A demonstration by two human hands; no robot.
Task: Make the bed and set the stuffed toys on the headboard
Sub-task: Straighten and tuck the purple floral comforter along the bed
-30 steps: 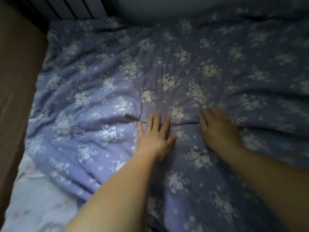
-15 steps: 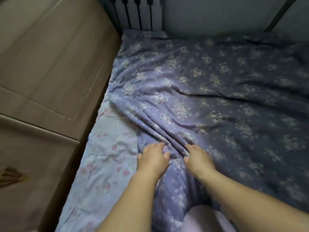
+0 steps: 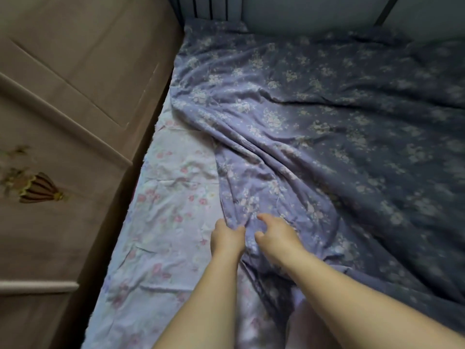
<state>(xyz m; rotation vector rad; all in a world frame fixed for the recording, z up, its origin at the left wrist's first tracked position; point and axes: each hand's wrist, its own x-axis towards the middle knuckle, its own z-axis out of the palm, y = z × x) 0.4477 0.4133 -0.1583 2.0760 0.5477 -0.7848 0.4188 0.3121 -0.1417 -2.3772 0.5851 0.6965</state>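
Left hand (image 3: 226, 239) and right hand (image 3: 275, 235) both bunching up purple floral duvet (image 3: 314, 127) at its near-left edge, fingers curling into fabric, tips buried. Pale sheet (image 3: 166, 210) showing left. Stuffed toys, headboard out of view. Everything kinda blurry.

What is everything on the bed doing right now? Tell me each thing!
Purple floral duvet: spread but wrinkled, bunched at its left edge.
Pale floral sheet: uncovered on the left, creased.
Left hand: gripping the duvet edge.
Right hand: fingers curled into the duvet folds.
Cabinet: doors closed.
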